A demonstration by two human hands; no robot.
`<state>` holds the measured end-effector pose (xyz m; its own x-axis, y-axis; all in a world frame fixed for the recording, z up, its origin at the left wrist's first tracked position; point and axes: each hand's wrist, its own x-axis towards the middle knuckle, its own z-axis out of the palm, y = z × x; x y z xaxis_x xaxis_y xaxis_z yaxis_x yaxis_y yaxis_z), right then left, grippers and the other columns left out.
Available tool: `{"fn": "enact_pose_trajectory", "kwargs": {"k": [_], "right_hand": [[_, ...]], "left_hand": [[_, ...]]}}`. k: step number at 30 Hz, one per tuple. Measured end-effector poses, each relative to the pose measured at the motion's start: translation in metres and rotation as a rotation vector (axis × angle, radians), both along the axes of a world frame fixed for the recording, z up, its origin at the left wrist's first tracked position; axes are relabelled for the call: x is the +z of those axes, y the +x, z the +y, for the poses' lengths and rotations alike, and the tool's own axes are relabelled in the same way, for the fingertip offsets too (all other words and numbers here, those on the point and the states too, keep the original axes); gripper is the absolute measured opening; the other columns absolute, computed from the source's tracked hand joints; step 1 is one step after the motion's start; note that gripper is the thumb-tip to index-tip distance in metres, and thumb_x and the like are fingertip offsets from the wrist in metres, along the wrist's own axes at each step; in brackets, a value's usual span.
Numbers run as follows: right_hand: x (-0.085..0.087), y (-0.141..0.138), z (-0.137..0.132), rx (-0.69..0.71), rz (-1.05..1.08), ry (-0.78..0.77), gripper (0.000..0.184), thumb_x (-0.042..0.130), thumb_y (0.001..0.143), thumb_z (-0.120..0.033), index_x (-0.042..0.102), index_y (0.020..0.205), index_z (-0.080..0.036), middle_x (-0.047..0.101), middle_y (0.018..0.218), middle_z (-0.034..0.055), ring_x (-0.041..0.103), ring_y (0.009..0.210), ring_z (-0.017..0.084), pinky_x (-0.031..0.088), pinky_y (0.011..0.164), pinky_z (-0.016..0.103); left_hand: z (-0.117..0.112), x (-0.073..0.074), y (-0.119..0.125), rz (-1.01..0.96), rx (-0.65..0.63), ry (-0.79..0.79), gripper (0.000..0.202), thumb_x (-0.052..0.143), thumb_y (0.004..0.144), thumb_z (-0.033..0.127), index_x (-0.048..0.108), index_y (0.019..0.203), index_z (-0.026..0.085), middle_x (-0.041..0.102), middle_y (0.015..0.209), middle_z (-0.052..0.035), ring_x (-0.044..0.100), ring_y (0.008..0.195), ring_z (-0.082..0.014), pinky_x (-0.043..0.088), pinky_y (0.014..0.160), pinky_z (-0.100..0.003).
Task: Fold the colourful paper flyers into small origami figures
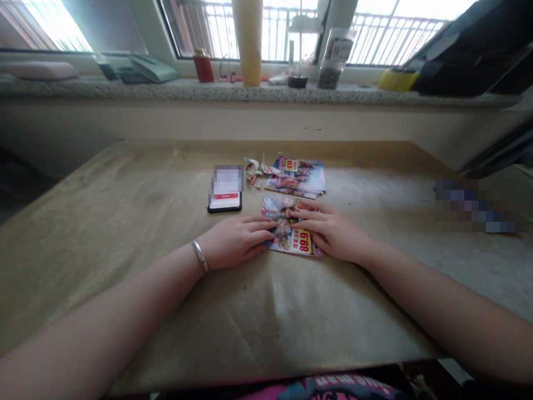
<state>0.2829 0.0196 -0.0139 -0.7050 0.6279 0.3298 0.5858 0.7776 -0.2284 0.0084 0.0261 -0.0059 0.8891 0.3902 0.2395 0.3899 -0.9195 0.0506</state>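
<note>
Leaflet (pixel 302 243) (flat); hands (pixel 235 241) pressing it

The flyer (pixel 291 240) on the counter (pixel 125 211) bears big red digits on a yellow patch at its 5 o'clock corner. They are upside down to the camera, "6.68" as seen and 89.9 if turned. On the flyer stack (pixel 297 176) at 12 o'clock from it, a yellow tag holds red digits, seemingly "88.9", too small to be sure. Other print is illegible.

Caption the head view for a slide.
The left hand and right hand rest flat on a printed leaflet on the table; a phone and a leaflet stack lie beyond.
</note>
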Motion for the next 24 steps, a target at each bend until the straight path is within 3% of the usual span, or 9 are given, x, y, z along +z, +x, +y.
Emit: {"fn": "enact_pose_trajectory", "kwargs": {"k": [4,7,11,17,24], "right_hand": [[0.0003,0.0018,0.0004,0.033,-0.034,-0.053,0.042,0.045,0.087,-0.011,0.06,0.124,-0.024,0.054,0.137,0.0012,0.038,0.134,0.025,0.036,0.11,0.047],[0.0011,0.0026,0.0001,0.053,-0.034,-0.057,0.041,0.047,0.087,-0.015,0.059,0.125,-0.024,0.054,0.136,0.0014,0.04,0.133,0.025,0.038,0.109,0.047],[0.0011,0.0024,-0.0004,0.073,-0.022,-0.058,0.039,0.053,0.086,-0.018,0.06,0.125,-0.023,0.056,0.134,0.004,0.044,0.13,0.025,0.039,0.107,0.047],[0.0027,0.0047,-0.0013,0.115,-0.008,-0.078,0.034,0.055,0.087,-0.024,0.063,0.12,-0.022,0.061,0.128,0.0053,0.047,0.126,0.024,0.041,0.105,0.046],[0.0073,0.007,-0.0011,0.19,-0.001,-0.126,0.049,0.066,0.08,-0.04,0.059,0.125,-0.022,0.058,0.132,0.0099,0.048,0.126,0.025,0.037,0.107,0.045]], "left_hand": [[-0.0005,0.0025,0.0005,0.028,0.01,-0.015,0.045,0.053,0.091,0.034,0.048,0.133,0.019,0.057,0.13,-0.0101,0.056,0.117,-0.0232,0.05,0.097,-0.039],[-0.0007,0.0028,0.0013,0.027,0.048,0.01,0.045,0.054,0.091,0.039,0.051,0.13,0.019,0.06,0.125,-0.01,0.059,0.111,-0.0233,0.052,0.092,-0.038],[0.0003,0.0039,0.0017,0.016,0.035,0.079,0.034,0.049,0.093,0.036,0.059,0.12,0.018,0.064,0.12,-0.009,0.059,0.11,-0.0234,0.052,0.093,-0.039],[0.0028,0.0065,-0.0024,0.039,0.001,0.129,0.032,0.046,0.094,0.03,0.061,0.119,0.018,0.065,0.12,-0.0073,0.061,0.11,-0.0226,0.052,0.093,-0.039],[0.005,0.0034,-0.0064,-0.022,0.021,0.107,0.028,0.044,0.092,0.021,0.065,0.112,0.019,0.067,0.117,-0.0045,0.063,0.108,-0.0185,0.054,0.09,-0.032]]}}
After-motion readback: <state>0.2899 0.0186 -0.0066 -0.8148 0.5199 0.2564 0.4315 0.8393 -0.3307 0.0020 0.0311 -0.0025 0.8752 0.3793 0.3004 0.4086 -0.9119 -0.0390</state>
